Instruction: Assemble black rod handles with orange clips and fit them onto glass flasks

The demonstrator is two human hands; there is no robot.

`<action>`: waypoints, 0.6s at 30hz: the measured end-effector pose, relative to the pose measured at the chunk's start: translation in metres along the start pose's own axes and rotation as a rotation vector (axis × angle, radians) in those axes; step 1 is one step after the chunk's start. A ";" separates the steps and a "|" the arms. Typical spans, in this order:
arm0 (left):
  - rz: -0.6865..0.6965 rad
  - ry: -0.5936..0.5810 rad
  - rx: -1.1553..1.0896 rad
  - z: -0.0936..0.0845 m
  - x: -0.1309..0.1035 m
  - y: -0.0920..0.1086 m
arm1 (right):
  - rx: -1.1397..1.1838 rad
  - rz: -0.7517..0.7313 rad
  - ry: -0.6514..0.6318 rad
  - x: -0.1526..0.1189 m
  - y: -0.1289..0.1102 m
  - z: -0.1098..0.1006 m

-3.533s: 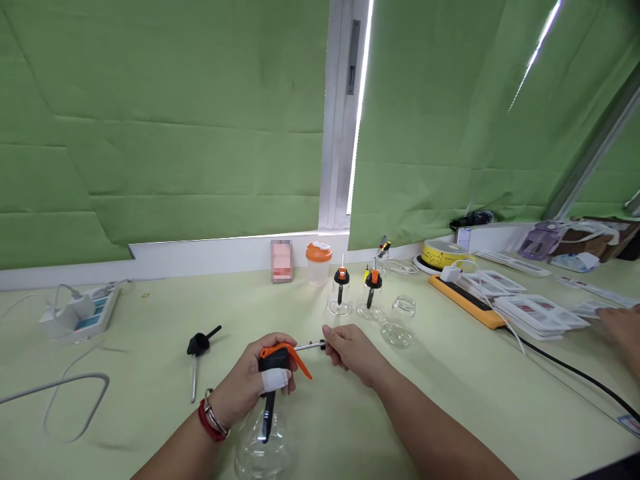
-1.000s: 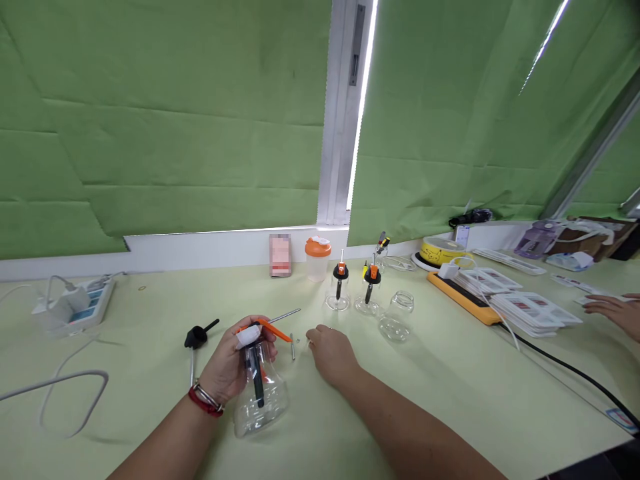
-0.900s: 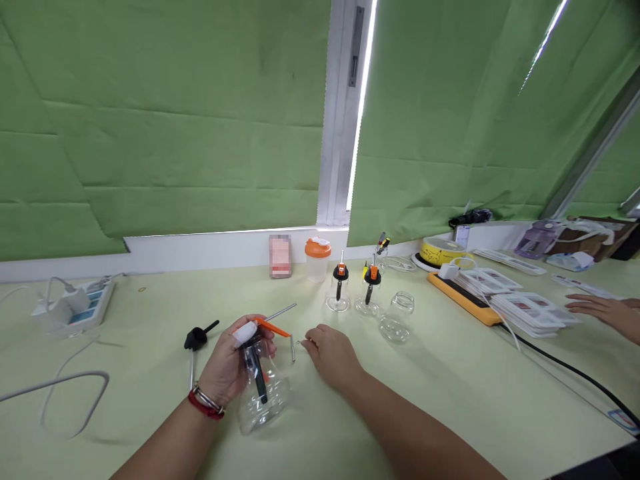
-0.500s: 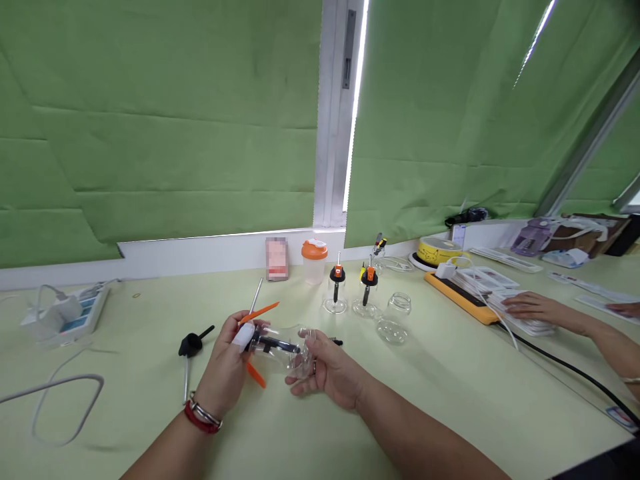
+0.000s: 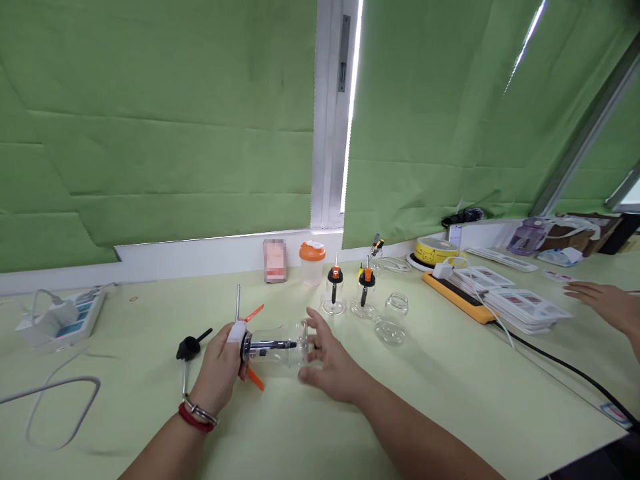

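My left hand (image 5: 220, 360) is closed round the black-capped end of a clear glass bottle (image 5: 280, 353), which lies sideways above the table. A dark tube runs inside it, a metal rod (image 5: 238, 303) sticks up at the cap, and orange blade-like strips (image 5: 255, 379) show on both sides of the hand. Something white covers the left thumb. My right hand (image 5: 330, 360) is open at the bottle's base, thumb and fingers apart around it; whether they touch the glass I cannot tell. A black cap with a metal rod (image 5: 189, 348) lies left of my left hand.
Two capped glass bottles (image 5: 335, 293) with orange tops stand ahead, beside an uncapped glass bottle (image 5: 393, 321). Behind are an orange-lidded cup (image 5: 312, 263) and a pink box. At right lie an orange power strip (image 5: 457, 297), stacked white cards (image 5: 525, 310) and another person's hand (image 5: 603, 303).
The bottle has turned more level, its rod now upright. My right hand has loosened from the base and its fingers have spread. The other person's hand has moved right, off the white cards.
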State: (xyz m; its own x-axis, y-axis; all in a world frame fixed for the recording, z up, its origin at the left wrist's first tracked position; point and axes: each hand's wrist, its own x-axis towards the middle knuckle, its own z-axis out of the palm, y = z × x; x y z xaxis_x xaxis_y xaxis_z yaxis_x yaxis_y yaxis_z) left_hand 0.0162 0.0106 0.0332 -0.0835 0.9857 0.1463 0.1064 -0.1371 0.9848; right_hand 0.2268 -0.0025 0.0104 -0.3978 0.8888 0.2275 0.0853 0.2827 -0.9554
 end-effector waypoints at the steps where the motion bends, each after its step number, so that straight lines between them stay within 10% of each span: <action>1: 0.021 0.011 0.010 0.001 -0.001 -0.001 | 0.122 0.098 -0.031 0.001 0.003 0.000; 4: 0.021 0.009 0.059 0.002 -0.002 0.000 | 0.173 0.187 -0.075 0.002 0.003 -0.001; 9: -0.031 -0.017 0.019 0.004 -0.004 0.004 | -0.246 -0.243 0.029 -0.003 -0.008 -0.006; 15: 0.035 -0.043 0.056 0.005 -0.005 -0.001 | 0.067 0.117 -0.043 0.000 -0.002 -0.007; 18: -0.034 -0.015 0.022 0.004 -0.002 -0.003 | -0.262 -0.182 -0.007 -0.002 -0.006 -0.006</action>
State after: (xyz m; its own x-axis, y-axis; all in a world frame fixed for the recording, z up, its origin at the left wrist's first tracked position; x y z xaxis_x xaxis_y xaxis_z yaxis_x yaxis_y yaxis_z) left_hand 0.0202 0.0097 0.0300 -0.0726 0.9912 0.1111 0.1257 -0.1015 0.9869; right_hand 0.2322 -0.0042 0.0165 -0.4347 0.8127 0.3880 0.2440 0.5210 -0.8179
